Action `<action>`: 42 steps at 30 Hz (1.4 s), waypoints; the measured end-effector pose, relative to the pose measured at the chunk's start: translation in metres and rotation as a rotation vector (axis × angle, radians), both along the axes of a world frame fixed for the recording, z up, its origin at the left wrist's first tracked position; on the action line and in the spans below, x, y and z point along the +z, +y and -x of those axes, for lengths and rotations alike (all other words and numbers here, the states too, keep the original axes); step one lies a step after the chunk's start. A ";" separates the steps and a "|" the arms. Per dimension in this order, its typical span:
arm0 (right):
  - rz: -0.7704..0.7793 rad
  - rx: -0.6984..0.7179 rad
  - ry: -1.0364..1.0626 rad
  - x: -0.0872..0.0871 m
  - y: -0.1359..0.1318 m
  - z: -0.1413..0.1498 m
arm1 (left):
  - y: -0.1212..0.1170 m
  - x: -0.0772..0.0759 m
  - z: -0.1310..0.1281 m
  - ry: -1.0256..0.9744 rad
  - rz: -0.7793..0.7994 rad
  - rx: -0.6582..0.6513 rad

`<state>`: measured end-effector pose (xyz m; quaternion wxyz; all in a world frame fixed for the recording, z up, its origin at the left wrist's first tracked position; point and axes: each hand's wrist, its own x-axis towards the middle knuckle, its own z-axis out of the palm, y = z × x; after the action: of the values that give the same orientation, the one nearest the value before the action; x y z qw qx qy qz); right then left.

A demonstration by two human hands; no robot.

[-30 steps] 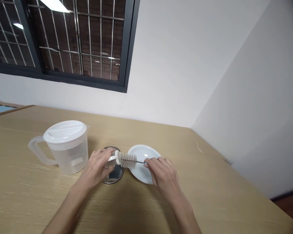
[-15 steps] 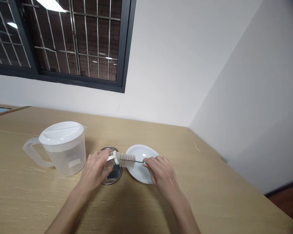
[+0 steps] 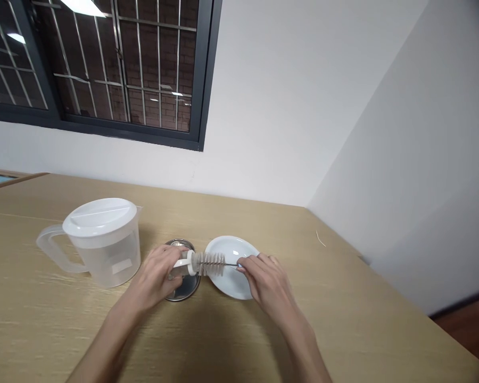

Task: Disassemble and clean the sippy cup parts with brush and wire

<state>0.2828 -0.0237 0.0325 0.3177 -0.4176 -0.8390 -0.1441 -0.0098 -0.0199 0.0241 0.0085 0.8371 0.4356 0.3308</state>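
Note:
My left hand (image 3: 159, 274) is closed around a small clear bottle (image 3: 179, 268) lying sideways, with a white collar (image 3: 190, 263) at its mouth facing right. In my right hand (image 3: 267, 279) the fingers pinch the handle end of a bottle brush (image 3: 212, 264). Its pale bristles stand just outside the bottle's mouth, and whether the tip is inside I cannot tell. Below the bottle is a round metal dish (image 3: 188, 290), partly covered by my left hand. A white oval plate (image 3: 231, 287) lies under the brush, its right edge hidden by my right hand.
A clear plastic pitcher (image 3: 107, 250) with a white lid stands left of my left hand, its handle pointing left. A thin pale strip (image 3: 320, 239) lies on the wooden table (image 3: 363, 319) at the right. White walls and a barred window (image 3: 131, 69) rise behind.
The brush and my right hand have shifted slightly to the right, with the bristles a little farther from the bottle's mouth. My left hand keeps its hold on the bottle.

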 end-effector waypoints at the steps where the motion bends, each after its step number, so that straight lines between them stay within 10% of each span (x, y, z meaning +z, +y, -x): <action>1: -0.003 -0.003 -0.002 0.000 0.000 0.000 | -0.001 0.000 -0.003 -0.008 0.007 0.026; 7: -0.024 -0.029 -0.019 -0.002 0.001 0.000 | 0.001 -0.005 -0.010 -0.020 0.086 0.143; 14: -0.014 -0.020 -0.027 -0.002 0.001 -0.002 | 0.005 -0.011 0.009 0.045 0.063 -0.056; 25: -0.003 -0.007 0.013 -0.004 0.003 -0.001 | 0.002 -0.008 -0.012 -0.006 0.015 0.156; 35: 0.036 -0.007 -0.007 -0.002 0.001 -0.003 | 0.004 -0.011 0.005 0.047 0.066 -0.061; 42: 0.029 -0.012 0.006 -0.004 0.002 -0.001 | 0.003 -0.009 -0.008 0.121 -0.008 0.122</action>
<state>0.2838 -0.0212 0.0281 0.3132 -0.4276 -0.8376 -0.1325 -0.0022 -0.0172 0.0150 -0.0413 0.8275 0.4841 0.2814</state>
